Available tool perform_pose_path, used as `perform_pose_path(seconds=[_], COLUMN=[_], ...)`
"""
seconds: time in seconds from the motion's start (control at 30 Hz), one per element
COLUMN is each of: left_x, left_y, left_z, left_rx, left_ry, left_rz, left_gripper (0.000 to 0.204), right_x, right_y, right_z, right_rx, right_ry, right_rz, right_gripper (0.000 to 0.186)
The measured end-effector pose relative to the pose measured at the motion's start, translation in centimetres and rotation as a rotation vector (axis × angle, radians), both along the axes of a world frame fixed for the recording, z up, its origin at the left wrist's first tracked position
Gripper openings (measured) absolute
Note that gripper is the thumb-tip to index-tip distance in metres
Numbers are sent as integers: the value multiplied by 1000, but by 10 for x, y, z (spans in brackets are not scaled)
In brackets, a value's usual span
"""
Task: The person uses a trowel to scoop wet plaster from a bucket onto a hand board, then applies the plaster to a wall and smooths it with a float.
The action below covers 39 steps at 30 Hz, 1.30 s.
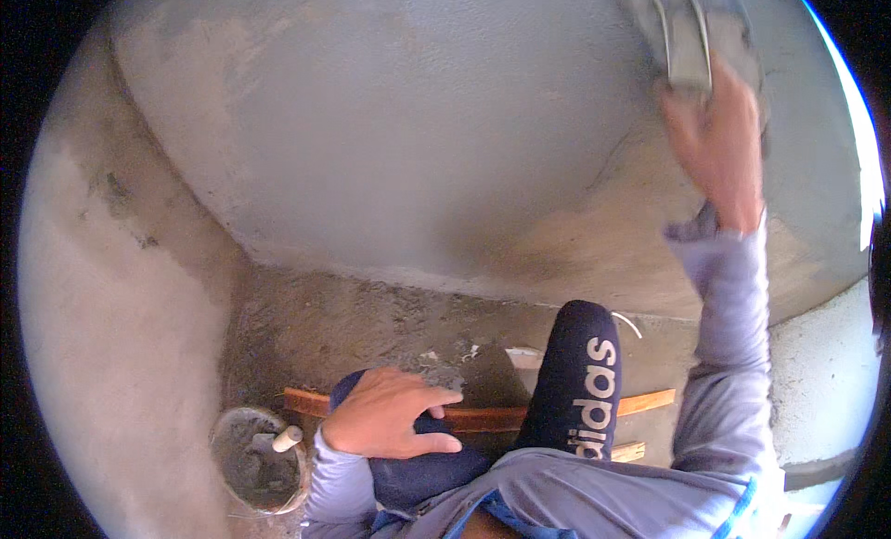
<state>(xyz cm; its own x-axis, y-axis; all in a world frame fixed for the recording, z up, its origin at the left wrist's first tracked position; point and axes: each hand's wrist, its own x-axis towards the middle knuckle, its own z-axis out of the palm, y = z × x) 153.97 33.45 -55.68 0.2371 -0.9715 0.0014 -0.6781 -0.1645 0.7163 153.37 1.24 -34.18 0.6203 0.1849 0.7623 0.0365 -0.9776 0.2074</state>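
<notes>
My right hand (726,154) is raised at the upper right with its fingers wrapped round the handle of a plastering trowel (689,47). The blade is flat against the plastered wall (399,121), and motion blurs its outline. Damp grey patches and paler areas mark the wall's surface. My left hand (394,417) rests on my left knee, fingers loosely spread and holding nothing. Close to its left stands a round bucket (299,465) with grey mortar (255,469) inside. A pale tool handle (288,438) sticks out of the mortar; its working end is hidden.
A long wooden strip (487,419) lies across the floor (316,326) under my legs. Scraps and a thin white piece (629,326) lie near the wall's foot. Another wall (121,288) rises at the left. Bright light enters at the far right edge.
</notes>
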Motion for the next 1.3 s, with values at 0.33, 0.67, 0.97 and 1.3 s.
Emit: perform_pose_path(seconds=[0.33, 0.67, 0.97, 1.3], left_x=[15, 20, 5, 2], left_y=[-18, -11, 5, 24], left_z=[-14, -18, -8, -8], left_rx=[109, 47, -21, -131], left_ry=[113, 143, 133, 144], left_rz=[-53, -9, 15, 114], left_gripper=[45, 47, 48, 45], right_x=[-8, -35, 34, 57], right_y=[-82, -16, 47, 107], right_z=[-73, -139, 68, -64], right_rx=[98, -119, -574, -153], right_ry=[47, 1141, 244, 840], right_rz=[-159, -521, -104, 23], right_gripper=[44, 50, 33, 49])
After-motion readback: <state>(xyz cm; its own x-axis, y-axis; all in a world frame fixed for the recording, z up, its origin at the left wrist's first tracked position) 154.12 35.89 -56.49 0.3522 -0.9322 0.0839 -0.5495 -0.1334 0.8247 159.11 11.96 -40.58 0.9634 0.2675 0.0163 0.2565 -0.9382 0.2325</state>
